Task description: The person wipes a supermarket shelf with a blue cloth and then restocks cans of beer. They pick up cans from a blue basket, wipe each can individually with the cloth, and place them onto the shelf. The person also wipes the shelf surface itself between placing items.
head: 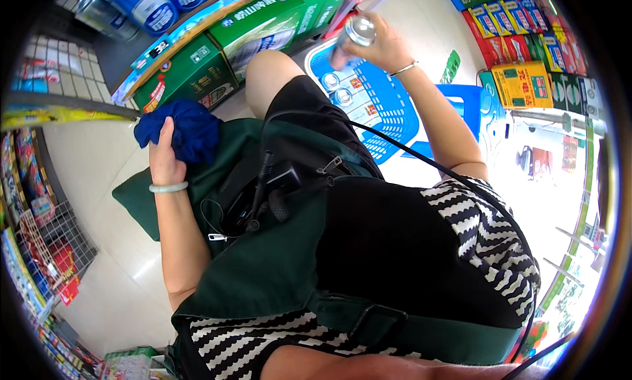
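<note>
My left hand (167, 155) grips a crumpled dark blue cloth (185, 130) at the left, beside the green bag on my lap. At the upper middle, my right hand (382, 41) holds a metal can (359, 32), its silvery end facing up and its side blurred. Below that hand is a blue plastic basket (392, 103) with a white rim. Several cans (341, 97) stand inside it, over a light printed surface. Part of the basket is hidden behind my leg and a black cable.
A shelf (170, 46) with blue cans (143, 7) runs along the upper left, green beer cartons (185, 71) beneath it. Near my right arm is a blue plastic stool (466, 108). Packaged goods (508, 19) fill the upper right; wire racks (69, 232) line the left.
</note>
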{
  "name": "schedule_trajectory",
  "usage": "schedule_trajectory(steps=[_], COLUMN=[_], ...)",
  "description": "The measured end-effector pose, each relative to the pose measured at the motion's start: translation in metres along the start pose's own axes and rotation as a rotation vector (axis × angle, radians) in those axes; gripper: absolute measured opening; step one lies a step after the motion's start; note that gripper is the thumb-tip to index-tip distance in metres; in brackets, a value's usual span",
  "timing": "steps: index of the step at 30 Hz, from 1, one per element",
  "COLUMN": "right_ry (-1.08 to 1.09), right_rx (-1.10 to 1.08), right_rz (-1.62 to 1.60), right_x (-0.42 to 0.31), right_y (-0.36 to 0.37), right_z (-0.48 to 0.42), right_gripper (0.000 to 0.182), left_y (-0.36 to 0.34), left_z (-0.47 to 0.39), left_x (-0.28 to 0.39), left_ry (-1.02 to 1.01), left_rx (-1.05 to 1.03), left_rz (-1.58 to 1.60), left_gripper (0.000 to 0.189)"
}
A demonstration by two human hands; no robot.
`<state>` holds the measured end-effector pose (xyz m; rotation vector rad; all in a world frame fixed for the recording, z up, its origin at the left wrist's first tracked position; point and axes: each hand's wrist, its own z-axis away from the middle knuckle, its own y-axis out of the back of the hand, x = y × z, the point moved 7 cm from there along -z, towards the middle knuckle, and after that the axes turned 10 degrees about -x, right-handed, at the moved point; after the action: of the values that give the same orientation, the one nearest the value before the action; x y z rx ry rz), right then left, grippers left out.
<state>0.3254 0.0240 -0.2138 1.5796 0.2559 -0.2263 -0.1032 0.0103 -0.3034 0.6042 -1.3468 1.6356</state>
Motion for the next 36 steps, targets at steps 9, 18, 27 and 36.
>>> schedule_trajectory(steps=[9, 18, 27, 36], right_ry=[-0.398, -0.909, 0.103, 0.745], right_rx=[-0.912, -0.827, 0.121, 0.362], right_rz=[0.319, -0.258, -0.309, 0.258], right_x=[0.183, 0.195, 0.011, -0.360], right_y=[-0.262, -0.335, -0.084, 0.051], right_z=[0.113, 0.150, -0.041, -0.143], right_gripper=[0.064, 0.089, 0.023, 0.055], left_y=[0.003, -0.005, -0.004, -0.011], left_z=[-0.003, 0.004, 0.005, 0.012], left_x=[-0.018, -0.010, -0.002, 0.021], left_ry=[0.001, 0.011, -0.027, -0.121], left_rx=[0.091, 0.118, 0.011, -0.036], left_rz=[-0.022, 0.060, 0.181, 0.154], left_gripper=[0.032, 0.026, 0.032, 0.038])
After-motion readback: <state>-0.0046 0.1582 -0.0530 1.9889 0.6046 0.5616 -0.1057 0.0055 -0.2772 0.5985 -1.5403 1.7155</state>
